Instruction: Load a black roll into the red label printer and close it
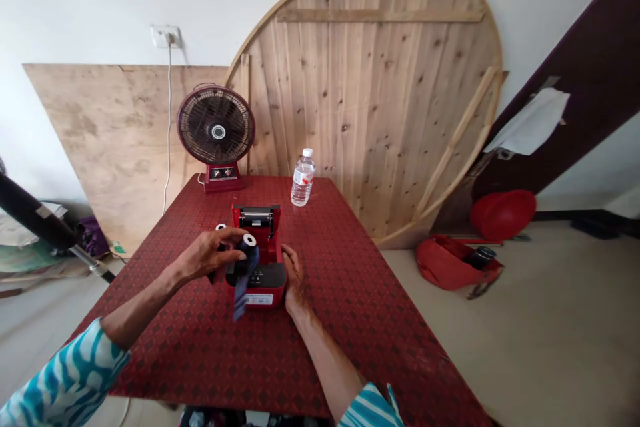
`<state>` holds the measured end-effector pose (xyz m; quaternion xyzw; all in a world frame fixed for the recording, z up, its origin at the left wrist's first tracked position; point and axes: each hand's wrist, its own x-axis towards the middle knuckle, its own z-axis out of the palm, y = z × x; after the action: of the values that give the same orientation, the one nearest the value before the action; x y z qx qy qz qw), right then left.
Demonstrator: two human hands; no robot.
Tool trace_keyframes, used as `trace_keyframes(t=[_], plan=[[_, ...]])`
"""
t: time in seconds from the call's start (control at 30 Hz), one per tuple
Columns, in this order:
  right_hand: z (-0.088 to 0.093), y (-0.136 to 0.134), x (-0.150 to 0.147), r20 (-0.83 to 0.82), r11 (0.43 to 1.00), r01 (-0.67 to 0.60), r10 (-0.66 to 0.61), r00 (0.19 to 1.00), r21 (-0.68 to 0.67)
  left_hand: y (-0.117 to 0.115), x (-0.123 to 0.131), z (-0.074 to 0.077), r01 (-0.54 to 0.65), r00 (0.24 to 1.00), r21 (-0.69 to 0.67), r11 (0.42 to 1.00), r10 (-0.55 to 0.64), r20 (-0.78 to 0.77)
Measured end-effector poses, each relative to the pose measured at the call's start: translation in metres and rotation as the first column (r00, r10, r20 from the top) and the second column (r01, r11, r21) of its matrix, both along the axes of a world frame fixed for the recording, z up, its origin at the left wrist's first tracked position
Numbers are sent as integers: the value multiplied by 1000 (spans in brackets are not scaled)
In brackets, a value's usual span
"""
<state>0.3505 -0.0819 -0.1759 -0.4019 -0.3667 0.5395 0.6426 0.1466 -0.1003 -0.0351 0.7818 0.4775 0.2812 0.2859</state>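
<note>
A small red and black printer (257, 277) stands on the table, its lid (256, 215) raised at the back. Over its front left part, my left hand (213, 253) pinches a small dark roll (249, 250) with a white core between thumb and fingers. A dark blue strip (240, 300) hangs from the roll across the printer's front. My right hand (294, 277) grips the printer's right side, partly hidden by it. Just behind my left hand a second white ring (221, 227) shows; the rest of that piece is mostly covered.
The table (345, 320) has a red patterned cover. At its back stand a fan (217, 125) and a water bottle (303, 178). A big round wooden board (370, 93) leans on the wall. On the floor to the right lie a red bag (445, 263) and a red basin (505, 213).
</note>
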Motion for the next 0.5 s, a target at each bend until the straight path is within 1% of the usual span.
trace_keyframes(t=[0.07,0.1,0.17,0.2,0.23,0.33,0.5], plan=[[0,0,0,10,1000,13,-13,1000,-1,7,17,3,22,988,43,999,-15,-156],[0,0,0,19,1000,20,-20,1000,0,11,24,4,28,966,60,998,-12,-258],[-1,1,1,36,1000,27,-27,999,9,19,37,4,39,900,83,996,1,-437],[-2,1,1,41,999,29,-29,999,16,22,42,3,43,865,85,995,6,-501],[-3,2,0,41,999,33,-33,999,23,26,46,2,44,838,82,996,8,-546],[-4,2,0,33,998,47,-48,998,32,35,56,2,39,787,66,997,10,-617],[-1,1,-1,16,999,39,-40,999,24,41,60,7,37,710,42,998,4,-704]])
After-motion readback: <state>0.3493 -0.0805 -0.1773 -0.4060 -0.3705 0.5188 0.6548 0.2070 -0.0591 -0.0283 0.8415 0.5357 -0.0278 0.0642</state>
